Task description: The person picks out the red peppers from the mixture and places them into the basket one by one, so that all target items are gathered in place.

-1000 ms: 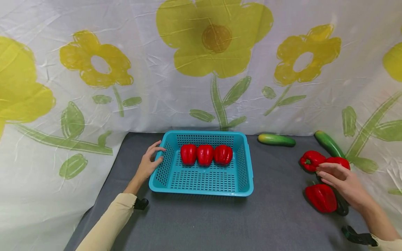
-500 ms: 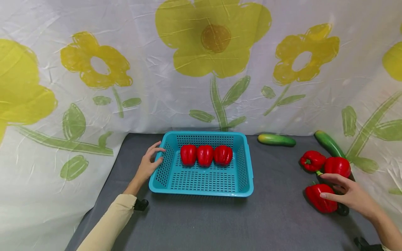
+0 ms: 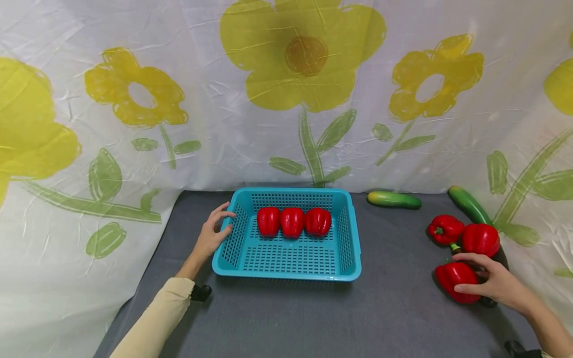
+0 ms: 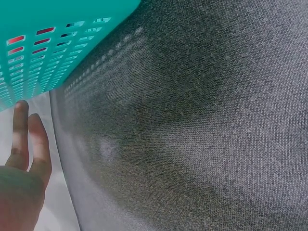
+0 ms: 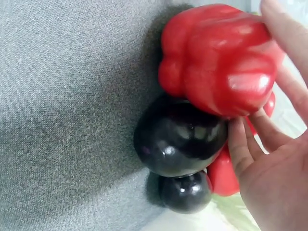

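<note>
My right hand curls round a red bell pepper on the right of the table, thumb on the near side and fingers across the far side. In the right wrist view, the fingertips meet the glossy bell pepper, which lies against a dark eggplant; a second dark rounded end shows below. My left hand rests at the left rim of the blue plastic basket with loosely bent, spread fingers. In the left wrist view two fingers show below the basket wall.
Three red bell peppers stand in a row inside the basket. Two more, a smaller pepper and a larger pepper, lie beyond my right hand. Cucumbers lie at the back: one flat, one slanted. A flowered cloth hangs behind.
My right hand has come down and toward the near side, from above the far peppers to the near bell pepper. My left hand, the basket and the vegetables have kept their places.
</note>
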A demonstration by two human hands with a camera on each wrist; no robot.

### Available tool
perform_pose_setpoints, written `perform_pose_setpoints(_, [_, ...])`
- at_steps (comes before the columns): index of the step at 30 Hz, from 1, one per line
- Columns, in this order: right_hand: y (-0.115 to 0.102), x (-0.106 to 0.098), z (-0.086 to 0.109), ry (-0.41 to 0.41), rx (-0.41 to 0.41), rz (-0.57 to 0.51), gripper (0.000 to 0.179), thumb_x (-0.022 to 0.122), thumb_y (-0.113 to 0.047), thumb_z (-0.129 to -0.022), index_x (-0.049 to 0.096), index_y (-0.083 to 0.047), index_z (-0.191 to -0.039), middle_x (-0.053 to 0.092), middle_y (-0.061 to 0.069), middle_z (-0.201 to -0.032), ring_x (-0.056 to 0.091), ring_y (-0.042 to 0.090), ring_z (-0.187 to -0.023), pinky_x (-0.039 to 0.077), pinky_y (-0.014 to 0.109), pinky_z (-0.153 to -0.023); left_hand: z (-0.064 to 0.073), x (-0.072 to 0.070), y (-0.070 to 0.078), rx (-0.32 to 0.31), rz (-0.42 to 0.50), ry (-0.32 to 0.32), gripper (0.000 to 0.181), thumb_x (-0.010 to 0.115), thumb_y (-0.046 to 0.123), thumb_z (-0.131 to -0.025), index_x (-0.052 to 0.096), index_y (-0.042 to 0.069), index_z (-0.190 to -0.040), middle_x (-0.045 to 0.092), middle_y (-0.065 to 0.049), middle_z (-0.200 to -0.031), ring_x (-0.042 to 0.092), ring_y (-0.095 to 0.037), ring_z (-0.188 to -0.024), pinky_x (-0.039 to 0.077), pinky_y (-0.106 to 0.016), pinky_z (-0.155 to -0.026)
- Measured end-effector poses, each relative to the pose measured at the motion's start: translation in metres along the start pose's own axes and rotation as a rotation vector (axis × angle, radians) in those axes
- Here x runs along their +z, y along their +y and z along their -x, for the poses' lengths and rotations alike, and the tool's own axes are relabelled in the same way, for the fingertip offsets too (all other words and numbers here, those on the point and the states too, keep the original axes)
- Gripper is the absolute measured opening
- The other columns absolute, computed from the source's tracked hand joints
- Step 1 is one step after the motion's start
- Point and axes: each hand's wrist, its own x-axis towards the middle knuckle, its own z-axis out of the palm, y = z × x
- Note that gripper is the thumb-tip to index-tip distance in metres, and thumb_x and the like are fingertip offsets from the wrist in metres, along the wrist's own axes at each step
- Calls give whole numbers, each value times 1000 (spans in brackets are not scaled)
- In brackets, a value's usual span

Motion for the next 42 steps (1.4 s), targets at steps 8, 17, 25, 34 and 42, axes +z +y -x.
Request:
perform_pose_setpoints(8, [-3,0,-2,-28,19,-36,54,87,-13,-81,63,1,-126,63,-1,-119,61,4,-95,53,26,-75,0,0,-21,30,25,7,27,56,-15,-93,60,-15,-120,30,-36,-153,30,-55,-137,31,-75,-98])
perform_pose_setpoints(17, [-8,1,-6,-21,26,-79,54,85,-11,-83,61,4,-128,64,3,-118,63,5,-96,55,27,-74,0,1,-44,36,10,23,28,57,-12,-95,61,-9,-123,33,-24,-157,32,-47,-140,34,-71,-99])
perform_pose_setpoints(25, [-14,2,-14,-10,41,-123,54,82,-11,-86,58,2,-133,64,13,-121,65,6,-97,57,31,-72,0,-1,-13,25,18,-3,27,56,-16,-93,59,-18,-120,31,-35,-153,30,-57,-137,34,-72,-97])
perform_pose_setpoints(34, [-23,1,-25,21,67,-124,53,79,-17,-90,57,-1,-136,61,12,-127,65,6,-99,56,29,-75,0,-1,-4,10,0,-3,26,56,-15,-93,59,-17,-119,33,-33,-153,31,-57,-136,35,-71,-97])
perform_pose_setpoints(42, [-31,11,-38,50,54,-254,51,72,-12,-96,53,-1,-142,60,-3,-129,63,3,-105,55,28,-79,0,-1,-3,17,7,0,27,56,-17,-93,59,-18,-119,32,-34,-153,30,-58,-136,35,-72,-96])
